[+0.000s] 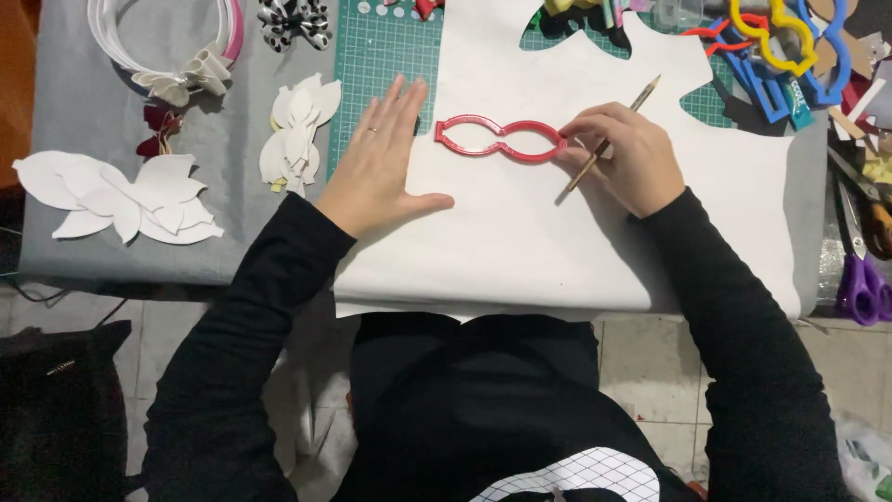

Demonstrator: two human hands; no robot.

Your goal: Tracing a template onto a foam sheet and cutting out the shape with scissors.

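A large white sheet (557, 232) with cut-out edges lies across the table. On it rests a red bow-shaped outline template (500, 138). My left hand (381, 163) lies flat with spread fingers on the sheet's left edge, just left of the template. My right hand (618, 153) holds a wooden pencil (624, 123) slanted up to the right, and its fingertips touch the template's right end.
A green cutting mat (376, 56) lies under the sheet. White cut petal shapes (121, 200) and a smaller stack (297, 135) sit at left, with white headbands (167, 37) and a spotted bow (295, 20). Coloured templates (785, 46) and purple scissors (862, 279) crowd the right.
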